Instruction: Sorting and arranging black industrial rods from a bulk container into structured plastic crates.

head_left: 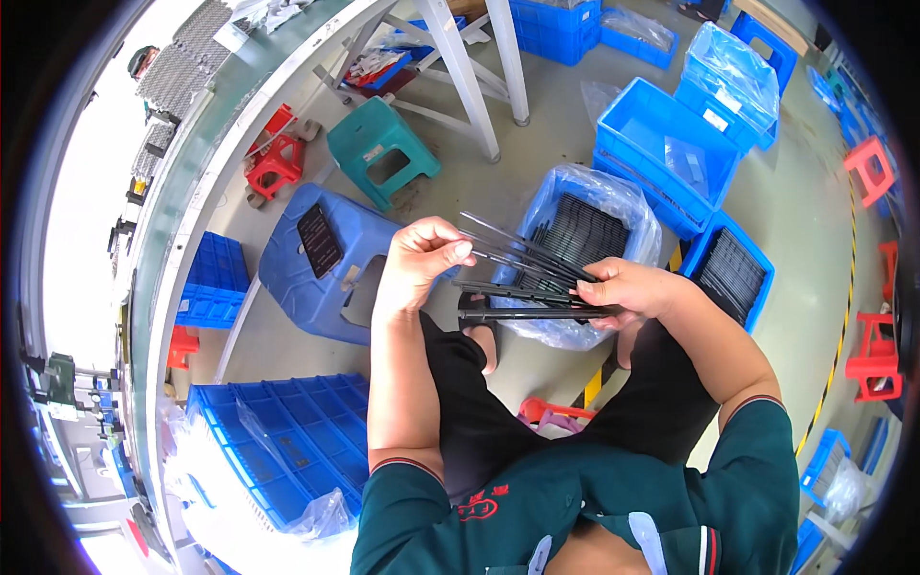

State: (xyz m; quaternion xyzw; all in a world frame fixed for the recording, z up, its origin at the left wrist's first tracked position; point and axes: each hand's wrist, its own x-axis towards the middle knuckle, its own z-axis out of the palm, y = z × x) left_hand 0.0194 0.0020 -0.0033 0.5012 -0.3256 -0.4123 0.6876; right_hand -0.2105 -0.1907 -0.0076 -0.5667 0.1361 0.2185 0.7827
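Right hand (623, 289): closed around one end of a fanned bundle of slim black rods (561, 275), thumb on top; free ends splay toward the left hand.
Left hand (422, 259): thumb and index finger pressed together, pinching the tip of one rod.
Bundle position: above the person's lap, partly over a blue crate lined with clear plastic (644, 203), which contains similar black pieces in rows.
Right of it: smaller blue crate (768, 290), also filled with black pieces.
Left: blue plastic stool (286, 264), dark phone (319, 240) flat on its seat; green plastic stool (369, 134) just beyond.
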